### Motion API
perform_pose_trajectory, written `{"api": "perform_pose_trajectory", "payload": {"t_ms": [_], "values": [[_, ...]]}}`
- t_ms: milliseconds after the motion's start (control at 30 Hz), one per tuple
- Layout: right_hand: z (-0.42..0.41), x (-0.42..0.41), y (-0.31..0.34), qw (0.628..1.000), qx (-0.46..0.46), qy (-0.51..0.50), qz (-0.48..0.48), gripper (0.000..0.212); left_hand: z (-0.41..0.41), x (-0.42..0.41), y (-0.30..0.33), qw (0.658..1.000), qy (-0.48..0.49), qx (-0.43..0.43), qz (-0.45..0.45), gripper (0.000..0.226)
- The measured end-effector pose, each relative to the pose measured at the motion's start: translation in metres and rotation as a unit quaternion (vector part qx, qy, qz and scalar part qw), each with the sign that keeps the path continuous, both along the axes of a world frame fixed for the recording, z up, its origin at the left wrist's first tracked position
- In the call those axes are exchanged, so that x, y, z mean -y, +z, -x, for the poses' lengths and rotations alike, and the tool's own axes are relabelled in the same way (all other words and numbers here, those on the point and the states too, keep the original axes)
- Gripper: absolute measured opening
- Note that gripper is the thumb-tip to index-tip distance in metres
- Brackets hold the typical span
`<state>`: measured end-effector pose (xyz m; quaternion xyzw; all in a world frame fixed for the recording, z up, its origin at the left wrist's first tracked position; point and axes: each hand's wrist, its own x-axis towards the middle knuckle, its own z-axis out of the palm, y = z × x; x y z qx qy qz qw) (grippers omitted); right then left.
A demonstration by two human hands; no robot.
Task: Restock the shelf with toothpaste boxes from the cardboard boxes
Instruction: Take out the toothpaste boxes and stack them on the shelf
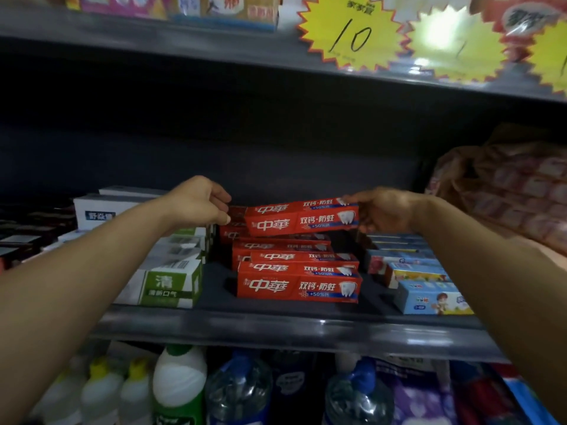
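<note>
A long red printed cardboard toothpaste box (302, 218) is held at frame centre, its long axis running left to right across the picture and tilted slightly up toward the right. It hangs just above the rear of a stack of matching red toothpaste boxes (297, 273) on the dark grey metal shelf (276, 325). The right hand (382, 213) has the right end in its grip, fingers closed round the end of the carton. The left hand (201, 201) is at the left end, fingers curled, thumb and fingertips apparently pinching that end; the contact itself is partly hidden. Both hands are equally near, one to each end, so the box lies directly between them. The coming move, in my judgement, is to lower it level onto the stack. The carton is rigid, flat-sided and glossy, light and likely to slide on the boxes beneath. White-and-green cartons (171, 283) stand at left of the stack, pale blue cartons (429, 289) at right. No cardboard supply box is identifiable.
</note>
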<state>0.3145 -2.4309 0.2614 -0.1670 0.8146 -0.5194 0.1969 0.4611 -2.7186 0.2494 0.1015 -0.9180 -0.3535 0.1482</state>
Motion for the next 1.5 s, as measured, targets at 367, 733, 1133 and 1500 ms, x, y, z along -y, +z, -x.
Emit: {"api": "perform_pose_trajectory", "payload": {"t_ms": [367, 733, 1133, 1500], "values": [[0.023, 0.032, -0.011, 0.998, 0.039, -0.026, -0.05, 0.034, 0.023, 0.02, -0.011, 0.999, -0.025, 0.02, 0.019, 0.046], [0.031, 0.025, -0.025, 0.994, 0.059, -0.066, -0.06, 0.021, 0.039, 0.008, -0.022, 0.998, -0.04, 0.038, 0.013, 0.048], [0.037, 0.032, -0.028, 0.94, -0.163, 0.053, -0.295, 0.033, 0.047, -0.003, -0.024, 0.998, -0.043, 0.042, 0.025, 0.05], [0.037, 0.038, -0.018, 0.877, -0.307, 0.075, -0.361, 0.025, 0.056, -0.001, -0.027, 0.995, -0.02, 0.063, 0.081, 0.051]]}}
